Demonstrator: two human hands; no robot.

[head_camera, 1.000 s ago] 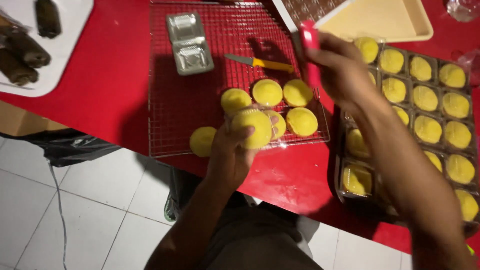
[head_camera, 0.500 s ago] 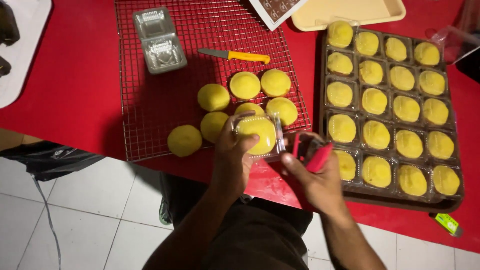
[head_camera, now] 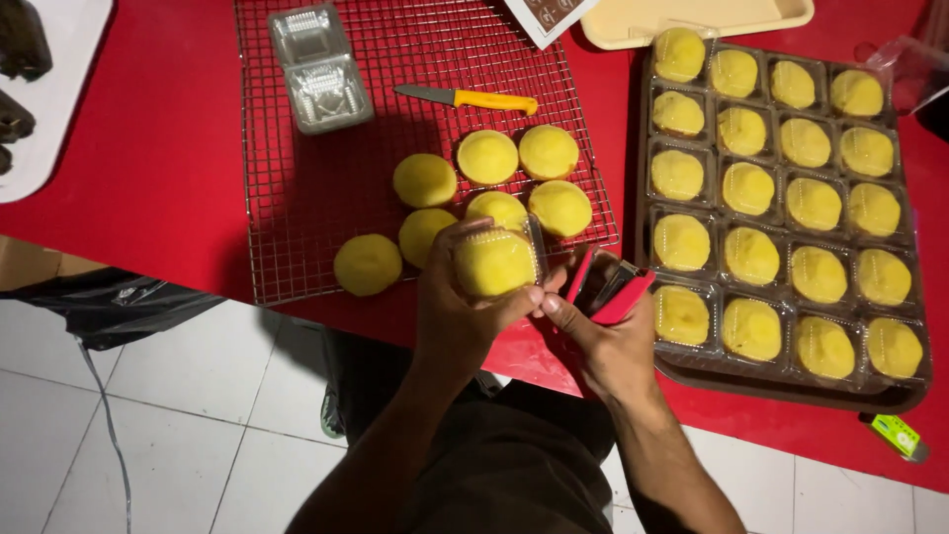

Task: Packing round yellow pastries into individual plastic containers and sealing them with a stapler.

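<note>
while the left hand (head_camera: 457,314) clamps a clear plastic box with a round yellow cake (head_camera: 494,261) over the red tabletop's (head_camera: 148,148) near edge, the right hand (head_camera: 605,334) grips a red stapler (head_camera: 605,289), its long axis pointing toward the far right corner.

Surface: I worked at a red table (head_camera: 148,188) | On it: wire cooling rack (head_camera: 297,227) at centre, dark tray (head_camera: 791,381) of boxed yellow cakes to my right, cream tray (head_camera: 633,30) at far edge, white tray (head_camera: 49,129) far left, small green object (head_camera: 895,433) near front right corner.
</note>
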